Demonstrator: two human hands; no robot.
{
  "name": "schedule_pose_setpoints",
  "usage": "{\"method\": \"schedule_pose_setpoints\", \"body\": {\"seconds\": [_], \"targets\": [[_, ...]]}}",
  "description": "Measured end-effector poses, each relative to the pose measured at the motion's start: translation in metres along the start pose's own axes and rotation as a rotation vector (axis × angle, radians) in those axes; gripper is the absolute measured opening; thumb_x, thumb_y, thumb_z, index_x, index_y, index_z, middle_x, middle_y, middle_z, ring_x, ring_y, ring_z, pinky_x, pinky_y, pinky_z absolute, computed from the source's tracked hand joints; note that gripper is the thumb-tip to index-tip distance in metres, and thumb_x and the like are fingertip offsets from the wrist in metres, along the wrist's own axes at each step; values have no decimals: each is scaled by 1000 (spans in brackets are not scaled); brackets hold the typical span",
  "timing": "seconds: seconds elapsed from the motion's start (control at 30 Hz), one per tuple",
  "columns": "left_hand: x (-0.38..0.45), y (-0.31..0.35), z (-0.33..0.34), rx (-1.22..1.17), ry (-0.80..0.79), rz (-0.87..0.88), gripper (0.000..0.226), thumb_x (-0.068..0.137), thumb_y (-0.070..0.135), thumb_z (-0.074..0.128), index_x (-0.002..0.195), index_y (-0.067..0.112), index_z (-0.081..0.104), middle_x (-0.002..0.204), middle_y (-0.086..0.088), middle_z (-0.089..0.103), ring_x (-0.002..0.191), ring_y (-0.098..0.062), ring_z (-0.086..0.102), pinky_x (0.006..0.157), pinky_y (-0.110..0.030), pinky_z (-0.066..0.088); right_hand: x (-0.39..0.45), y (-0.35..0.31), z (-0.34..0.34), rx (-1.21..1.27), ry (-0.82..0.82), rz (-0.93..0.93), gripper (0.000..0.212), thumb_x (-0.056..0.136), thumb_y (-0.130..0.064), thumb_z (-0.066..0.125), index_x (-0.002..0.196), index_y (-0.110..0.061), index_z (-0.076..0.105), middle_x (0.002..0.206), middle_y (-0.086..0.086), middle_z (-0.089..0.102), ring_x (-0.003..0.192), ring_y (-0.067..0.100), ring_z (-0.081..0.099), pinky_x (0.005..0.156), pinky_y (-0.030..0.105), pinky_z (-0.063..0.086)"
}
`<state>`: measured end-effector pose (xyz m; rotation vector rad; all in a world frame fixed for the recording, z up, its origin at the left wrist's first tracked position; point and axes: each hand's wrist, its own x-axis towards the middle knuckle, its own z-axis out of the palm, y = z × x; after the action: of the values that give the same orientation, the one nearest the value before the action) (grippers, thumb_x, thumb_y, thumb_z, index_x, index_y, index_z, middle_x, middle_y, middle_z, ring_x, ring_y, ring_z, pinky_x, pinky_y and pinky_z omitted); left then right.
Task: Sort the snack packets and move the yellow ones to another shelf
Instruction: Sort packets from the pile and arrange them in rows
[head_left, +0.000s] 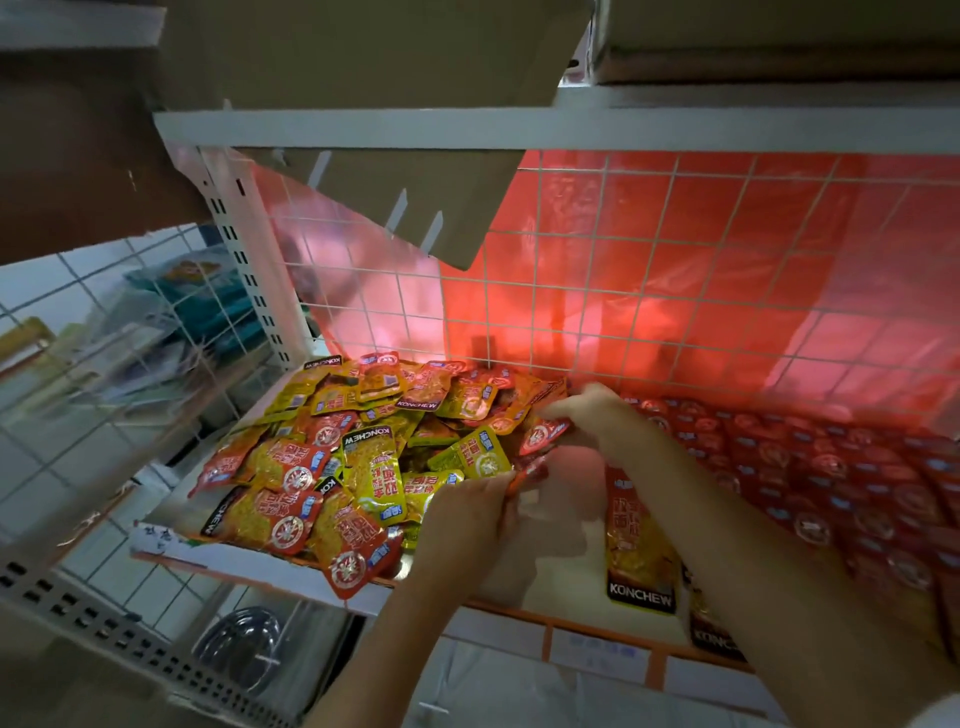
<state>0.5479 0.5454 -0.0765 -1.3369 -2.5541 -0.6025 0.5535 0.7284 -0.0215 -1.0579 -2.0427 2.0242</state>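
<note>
Shop shelf (260, 569) backed by wire grid, mixed snack pile (343, 462) sitting at 9 o'clock.
I'm watching the left hand (467, 514) and right hand (597, 421) each pinching red packets (545, 434); yellow packets (480, 457) are lying tangled underneath, so reds could be dragging along.

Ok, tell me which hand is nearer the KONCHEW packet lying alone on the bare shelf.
Left. The left hand sits just left of the KONCHEW packet, across a strip of bare shelf. The right hand is farther back, at the pile.

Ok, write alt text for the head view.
Two hands work at the right edge of a mixed pile of red and yellow packets on a shelf: the right hand pinches a red packet, the left hand grips another red one.
</note>
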Motion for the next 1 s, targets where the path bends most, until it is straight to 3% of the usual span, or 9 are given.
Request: {"method": "schedule_pose_setpoints", "body": {"seconds": [0.1,0.23,0.33,0.4,0.5,0.6,0.67,0.83,1.0], "targets": [[-3,5,-9,-148,69,-76,32,88,29,42,99,19,71,67,-1,69,57,-22,63,47,-24,38,-10,-5,-15,5,-5,-62,23,80,3,67,102,2,60,78,12,63,65,20,63,49,26,56],[-10,12,-17,-450,49,-244,29,97,25,51,126,26,56,97,-2,72,86,-22,66,67,-31,47,-28,-6,-36,99,-17,-130,23,84,4,60,106,2,61,82,12,64,68,21,62,51,25,54],[-11,18,-21,-700,0,-329,15,91,33,58,102,44,56,91,5,69,85,-16,65,73,-37,52,-43,-2,-46,214,-92,-177,22,85,6,58,105,-2,60,84,13,66,67,22,64,51,25,54],[-12,22,-21,-916,-14,-442,11,83,43,60,91,38,64,88,1,70,84,-21,66,75,-43,55,-49,4,-52,276,-104,-205,22,85,6,58,102,-6,61,83,10,69,67,20,67,56,27,55],[-16,26,-23,-1145,-11,-595,4,89,26,64,89,24,67,89,-6,71,85,-25,68,72,-30,56,-57,11,-58,316,-93,-206,22,85,4,59,99,-12,62,88,11,70,73,21,68,61,29,55],[-19,29,-24,-1308,-31,-676,22,76,31,68,97,23,69,102,-12,71,97,-34,67,93,-53,50,-66,21,-61,316,-133,-211,25,83,7,59,98,-13,61,89,10,69,71,19,69,57,29,55],[-20,31,-24,-1363,-23,-702,36,72,31,67,106,18,67,107,-12,70,99,-34,67,95,-57,47,-72,29,-61,308,-185,-210,34,80,13,58,102,-12,59,89,8,71,72,17,70,55,27,55],[-17,30,-21,-1406,6,-742,23,88,14,63,111,11,63,109,-15,69,99,-36,66,92,-53,50,-77,47,-61,164,-221,-250,55,75,15,62,112,-26,59,97,3,72,91,20,69,74,33,53],[-12,29,-24,-1392,25,-720,15,90,13,58,104,16,64,95,-7,72,81,-21,70,55,-21,51,-85,40,-72,-158,25,-374,39,79,2,68,105,-25,57,98,-8,65,88,7,63,75,27,51]]}}
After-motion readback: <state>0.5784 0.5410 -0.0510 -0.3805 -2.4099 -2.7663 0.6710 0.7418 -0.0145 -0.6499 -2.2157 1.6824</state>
